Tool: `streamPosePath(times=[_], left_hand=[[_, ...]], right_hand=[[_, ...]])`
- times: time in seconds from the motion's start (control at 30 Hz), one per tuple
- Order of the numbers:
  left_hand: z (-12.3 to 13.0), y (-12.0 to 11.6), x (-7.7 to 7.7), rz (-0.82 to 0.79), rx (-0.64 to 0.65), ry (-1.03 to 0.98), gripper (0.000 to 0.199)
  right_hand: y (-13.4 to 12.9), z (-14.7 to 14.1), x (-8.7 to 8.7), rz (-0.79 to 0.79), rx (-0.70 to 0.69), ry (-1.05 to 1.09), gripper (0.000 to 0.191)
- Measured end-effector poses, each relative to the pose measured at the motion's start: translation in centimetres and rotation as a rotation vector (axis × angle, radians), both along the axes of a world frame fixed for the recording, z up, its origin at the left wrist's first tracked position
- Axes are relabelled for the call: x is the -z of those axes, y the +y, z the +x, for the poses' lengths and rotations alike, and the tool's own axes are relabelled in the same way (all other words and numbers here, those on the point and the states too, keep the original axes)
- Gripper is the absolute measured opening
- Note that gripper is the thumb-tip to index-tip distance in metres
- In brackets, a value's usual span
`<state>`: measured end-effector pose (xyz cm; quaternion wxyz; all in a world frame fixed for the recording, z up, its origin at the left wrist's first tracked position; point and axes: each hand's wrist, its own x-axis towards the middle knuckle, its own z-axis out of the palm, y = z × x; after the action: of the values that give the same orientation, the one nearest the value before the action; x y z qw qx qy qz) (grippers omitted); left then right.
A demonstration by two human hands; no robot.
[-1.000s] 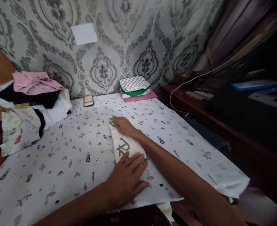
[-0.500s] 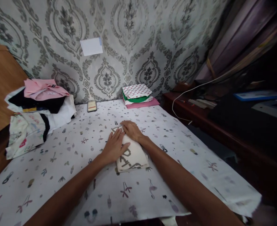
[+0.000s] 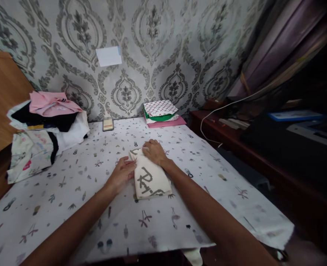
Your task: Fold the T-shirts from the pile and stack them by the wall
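Observation:
A cream folded cloth [image 3: 154,177] with dark lettering lies flat on the patterned sheet in front of me. My right hand [image 3: 154,152] is at its far right corner, fingers curled down and closed on the fabric. Along the left edge, my left hand [image 3: 122,171] has its fingers partly stretched and apart, with the fingertips touching the cloth's side. The tips of the right fingers are hidden.
Crumpled clothes [image 3: 48,114] are heaped at the far left. A folded stack [image 3: 160,111] sits against the wall, with a small framed card [image 3: 108,124] to its left. A white cable [image 3: 205,123] hangs over the dark red furniture [image 3: 196,116] at the right.
My left hand has lifted off the cloth's top and moved left to its edge, uncovering more lettering. My right hand stays at the far corner, its fingers more curled.

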<state>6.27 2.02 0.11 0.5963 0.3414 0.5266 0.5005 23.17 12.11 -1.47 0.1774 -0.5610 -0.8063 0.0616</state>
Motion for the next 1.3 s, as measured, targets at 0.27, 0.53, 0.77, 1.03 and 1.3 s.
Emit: streamPosePath(times=[0.27,0.53,0.77,1.03,1.3], left_hand=[[-0.4,-2.6,-0.4,-0.029,0.009,0.024,0.042],[0.8,-1.4,-0.6,-0.194,0.22,-0.039,0.025],[0.9,1.1,-0.5,-0.06,0.166,0.058,0.061],[-5.3,4.2,-1.7,-0.142,0.345,0.306,0.064],[-6.0,0.7,-2.2,-0.237,0.287,0.311,0.063]], right_hand=[[0.9,0.2,1.2,-0.002,0.002,0.116,0.029],[0.6,0.1,1.0,-0.014,0.012,0.126,0.031],[0.7,0.6,0.4,-0.041,0.017,0.204,0.017],[0.9,1.9,0.6,-0.215,0.009,0.618,0.006],[1.0,2.4,-1.1,-0.46,0.026,0.516,0.012]])
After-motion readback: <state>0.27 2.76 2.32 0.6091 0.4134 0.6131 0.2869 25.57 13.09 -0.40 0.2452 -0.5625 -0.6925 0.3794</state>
